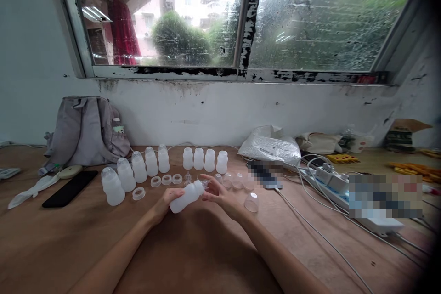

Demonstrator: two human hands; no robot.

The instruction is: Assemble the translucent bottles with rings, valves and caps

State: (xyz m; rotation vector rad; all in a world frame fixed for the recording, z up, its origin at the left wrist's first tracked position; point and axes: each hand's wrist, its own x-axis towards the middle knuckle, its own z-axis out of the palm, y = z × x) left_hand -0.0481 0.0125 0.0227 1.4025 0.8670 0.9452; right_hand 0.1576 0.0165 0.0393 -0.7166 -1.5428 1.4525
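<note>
My left hand (171,197) is closed around a frosted white baby bottle (186,197), which is tilted with its neck up and to the right. At that neck, my right hand (220,195) has its thumb and fingers curled around a clear bottle nipple (206,184), partly hidden by the fingers. Another clear nipple (188,177) stands on the table just behind the bottle. White collar rings (155,181) lie to the left of it. Clear domed caps (237,181) stand in a row behind my right hand, and one cap (251,202) sits nearer, to its right.
Capped bottles (138,167) form a slanted row at left; several uncapped bottles (199,159) stand at the back. A black phone (70,189) and grey backpack (86,131) are farther left. At right are a plastic bag (270,146), a cable (310,232) and a power strip (379,221).
</note>
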